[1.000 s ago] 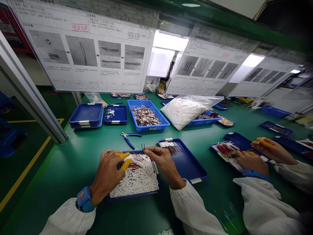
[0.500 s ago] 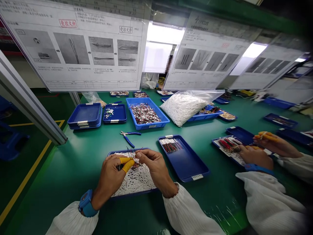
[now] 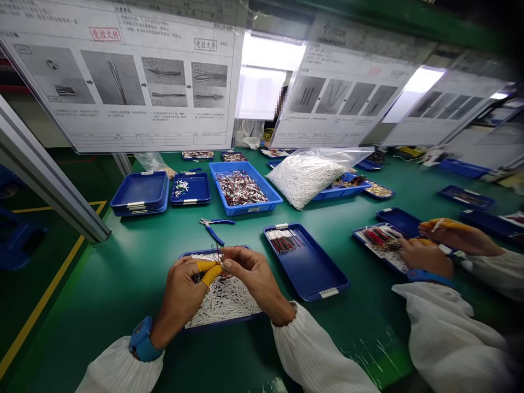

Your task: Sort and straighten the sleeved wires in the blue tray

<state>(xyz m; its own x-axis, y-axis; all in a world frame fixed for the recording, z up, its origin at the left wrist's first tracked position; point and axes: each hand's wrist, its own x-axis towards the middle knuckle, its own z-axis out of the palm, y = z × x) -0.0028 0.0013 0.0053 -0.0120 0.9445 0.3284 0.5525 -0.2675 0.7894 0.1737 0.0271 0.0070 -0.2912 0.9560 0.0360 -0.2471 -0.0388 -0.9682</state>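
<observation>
Left hand (image 3: 184, 292) pinching wire bundle (image 3: 215, 255) | right hand (image 3: 250, 273) gripping same bundle | above tray (image 3: 235, 321) of white sleeves (image 3: 229, 299), table's (image 3: 135, 262) near edge

The right hand (image 3: 250, 275), apart from the left hand (image 3: 183, 292) a second ago, now meets it over the tray (image 3: 189, 255), both pinching the wires (image 3: 216, 253).

Instruction sheet (image 3: 123, 82) print unreadable, wires (image 3: 215, 254) too thin to count, co-worker's sleeve (image 3: 454, 349) cropped
</observation>
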